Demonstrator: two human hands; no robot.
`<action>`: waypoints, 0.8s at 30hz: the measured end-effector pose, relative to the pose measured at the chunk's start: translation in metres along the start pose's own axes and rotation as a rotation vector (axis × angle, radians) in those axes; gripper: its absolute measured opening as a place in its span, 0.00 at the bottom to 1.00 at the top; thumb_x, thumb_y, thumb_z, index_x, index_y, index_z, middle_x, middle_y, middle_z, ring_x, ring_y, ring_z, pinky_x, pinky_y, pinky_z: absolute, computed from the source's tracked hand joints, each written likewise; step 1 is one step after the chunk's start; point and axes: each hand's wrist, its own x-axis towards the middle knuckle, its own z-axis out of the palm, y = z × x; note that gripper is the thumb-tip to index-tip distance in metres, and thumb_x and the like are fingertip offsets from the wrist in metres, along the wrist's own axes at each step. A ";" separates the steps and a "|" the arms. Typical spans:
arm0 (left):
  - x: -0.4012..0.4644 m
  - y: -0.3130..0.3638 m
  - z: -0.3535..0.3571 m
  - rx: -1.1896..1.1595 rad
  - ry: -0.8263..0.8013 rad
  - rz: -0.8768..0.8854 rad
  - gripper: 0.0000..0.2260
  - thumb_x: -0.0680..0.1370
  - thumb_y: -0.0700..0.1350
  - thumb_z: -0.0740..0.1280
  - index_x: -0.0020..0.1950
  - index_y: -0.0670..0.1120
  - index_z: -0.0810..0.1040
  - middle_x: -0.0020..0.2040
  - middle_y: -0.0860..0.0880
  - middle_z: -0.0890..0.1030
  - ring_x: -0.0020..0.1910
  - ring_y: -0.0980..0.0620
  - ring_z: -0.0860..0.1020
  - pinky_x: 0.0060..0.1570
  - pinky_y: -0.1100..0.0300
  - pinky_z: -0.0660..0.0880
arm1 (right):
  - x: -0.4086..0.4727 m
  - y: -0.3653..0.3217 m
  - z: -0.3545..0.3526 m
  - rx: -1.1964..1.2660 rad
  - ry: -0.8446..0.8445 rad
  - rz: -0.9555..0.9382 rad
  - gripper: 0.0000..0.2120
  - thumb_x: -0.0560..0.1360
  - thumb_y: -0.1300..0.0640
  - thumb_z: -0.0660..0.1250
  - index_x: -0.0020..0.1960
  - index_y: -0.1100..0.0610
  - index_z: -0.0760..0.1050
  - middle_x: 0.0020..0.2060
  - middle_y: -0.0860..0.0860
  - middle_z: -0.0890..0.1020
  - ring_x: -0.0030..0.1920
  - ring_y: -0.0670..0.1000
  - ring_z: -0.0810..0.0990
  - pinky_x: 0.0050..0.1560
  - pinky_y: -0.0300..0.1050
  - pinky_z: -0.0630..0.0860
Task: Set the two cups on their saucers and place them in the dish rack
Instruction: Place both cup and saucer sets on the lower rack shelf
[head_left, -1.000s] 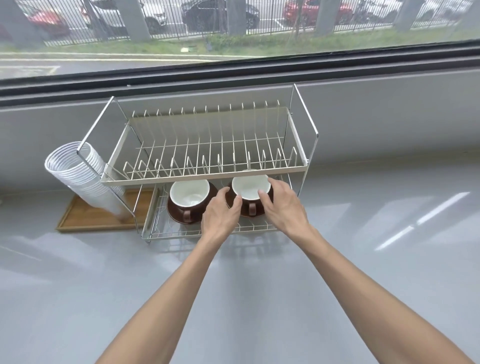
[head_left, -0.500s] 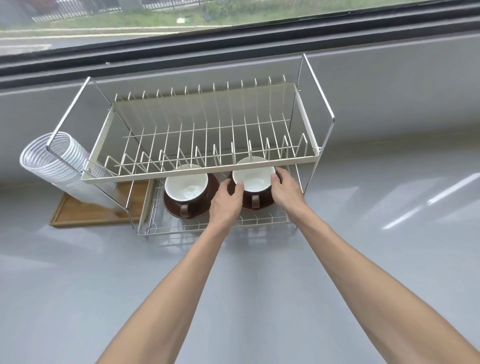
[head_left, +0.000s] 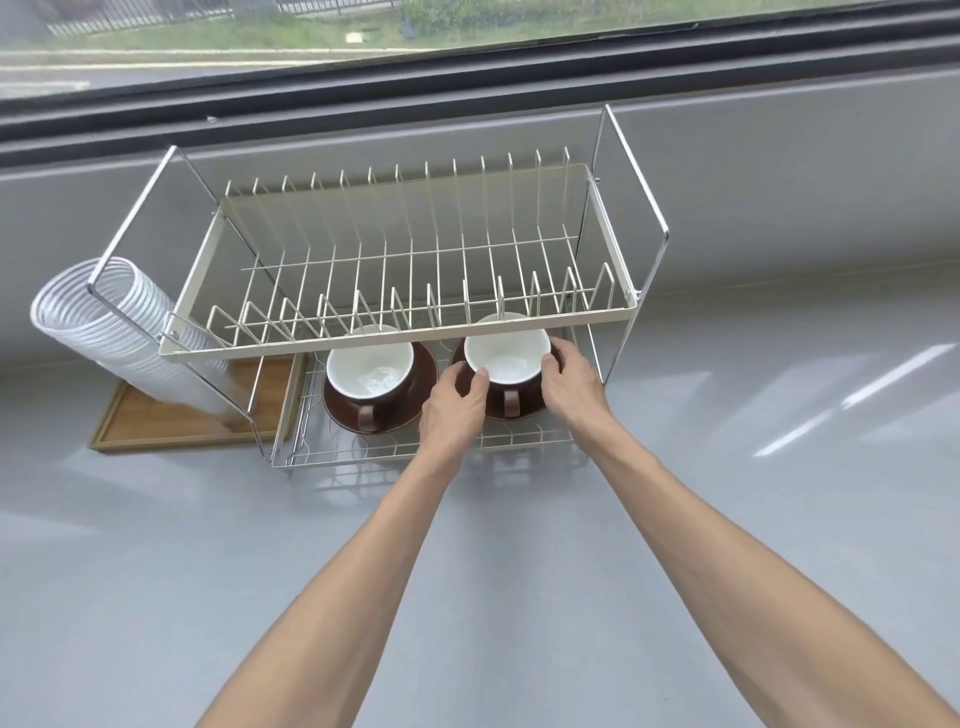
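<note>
Stack of clear plastic cups (head_left: 111, 332): lying tilted at far left, its base on a wooden tray (head_left: 171, 423) on the grey counter (head_left: 260, 545).

Dish rack (head_left: 405, 312): two tiers, standing on the counter just right of the tray. Upper tier holds nothing. Lower wire shelf carries both cup sets.

Left cup (head_left: 370, 366): white inside, brown outside, upright on its brown saucer (head_left: 410, 400), handle facing me. Neither of my hands touches it.

My left hand (head_left: 453, 410): reaching under the upper tier, fingers loosely curled, thumb tip against the near-left rim of the right cup (head_left: 506, 353). Half open, not clenched. Whether the other fingers grip the saucer below I cannot tell.

Right cup: upright on the right saucer (head_left: 519, 410), on the lower shelf at the right end, handle toward me, seated between my two hands.

My right hand (head_left: 569, 382): fingers wrapped around the cup's right side, thumb at the rim, lightly grasping. Both hands are thus in contact with this one cup.
</note>
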 end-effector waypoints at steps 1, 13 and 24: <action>-0.001 0.000 0.000 0.001 -0.004 0.002 0.31 0.74 0.64 0.61 0.75 0.53 0.69 0.67 0.41 0.77 0.64 0.40 0.77 0.62 0.44 0.77 | -0.002 0.000 0.000 0.008 0.002 0.000 0.21 0.82 0.54 0.53 0.74 0.52 0.68 0.68 0.53 0.76 0.68 0.56 0.72 0.67 0.49 0.68; -0.009 0.001 -0.030 0.375 -0.199 0.104 0.26 0.80 0.59 0.60 0.76 0.51 0.68 0.69 0.45 0.76 0.65 0.43 0.77 0.65 0.45 0.74 | -0.025 -0.010 -0.006 -0.207 -0.019 -0.027 0.21 0.80 0.52 0.57 0.71 0.56 0.67 0.66 0.58 0.76 0.67 0.62 0.72 0.65 0.54 0.69; -0.047 0.007 -0.098 0.968 -0.161 0.335 0.21 0.80 0.59 0.59 0.72 0.54 0.72 0.67 0.46 0.80 0.64 0.43 0.77 0.60 0.51 0.74 | -0.081 -0.050 0.001 -0.927 0.044 -0.328 0.15 0.80 0.50 0.56 0.58 0.58 0.75 0.55 0.58 0.81 0.56 0.62 0.80 0.48 0.49 0.73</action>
